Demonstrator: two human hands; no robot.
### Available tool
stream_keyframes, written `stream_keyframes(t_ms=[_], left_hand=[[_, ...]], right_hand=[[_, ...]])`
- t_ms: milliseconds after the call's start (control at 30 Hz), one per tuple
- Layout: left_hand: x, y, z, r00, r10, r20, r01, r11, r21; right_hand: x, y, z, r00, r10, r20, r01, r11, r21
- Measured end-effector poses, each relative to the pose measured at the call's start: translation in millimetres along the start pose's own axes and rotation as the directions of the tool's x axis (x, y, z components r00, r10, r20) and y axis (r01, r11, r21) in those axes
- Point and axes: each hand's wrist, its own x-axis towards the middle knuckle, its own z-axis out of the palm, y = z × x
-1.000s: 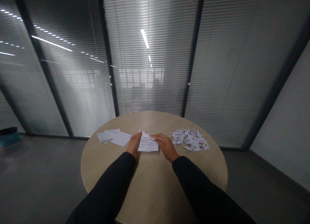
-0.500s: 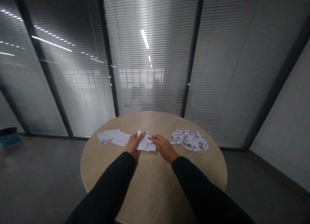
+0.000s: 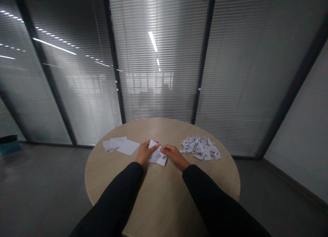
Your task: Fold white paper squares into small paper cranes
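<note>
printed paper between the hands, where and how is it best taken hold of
Probably by the near edge of the printed paper, pinched from the person's side: that edge sticks out uncovered, whereas the left hand and right hand cover parts of its sides. A light pinch seems wise, as it looks thin and partly folded.

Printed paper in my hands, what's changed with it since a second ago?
The printed paper has turned so its near edge slopes down to the right, and more of its top is folded over. The left hand's thumb has moved right across it. Both hands, the right hand included, still hold it. The loose sheets and folded-paper pile look unchanged.
</note>
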Motion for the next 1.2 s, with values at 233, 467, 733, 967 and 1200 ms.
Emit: stream_keyframes(t_ms=[233,467,733,967,1200], left_hand=[[-3,4,4.0,0.999,-0.028,0.016,0.029,0.999,-0.028],[1,-2,-0.9,0.998,-0.061,-0.024,0.058,0.993,-0.106],[-4,8,3.9,0.995,-0.09,-0.033,0.083,0.983,-0.162],[-3,5,2.8,0.996,-0.089,-0.028,0.082,0.979,-0.188],[1,2,1.2,0.993,-0.097,-0.073,0.072,0.953,-0.293]], right_hand=[[0,5,-2,0.998,0.06,0.014,-0.061,0.998,0.008],[2,10,-4,0.997,0.07,0.037,-0.068,0.997,-0.042],[2,11,-5,0.997,0.059,0.044,-0.057,0.997,-0.052],[2,10,-6,0.997,0.067,0.039,-0.065,0.997,-0.05],[1,7,-6,0.992,0.12,0.03,-0.12,0.993,0.002]])
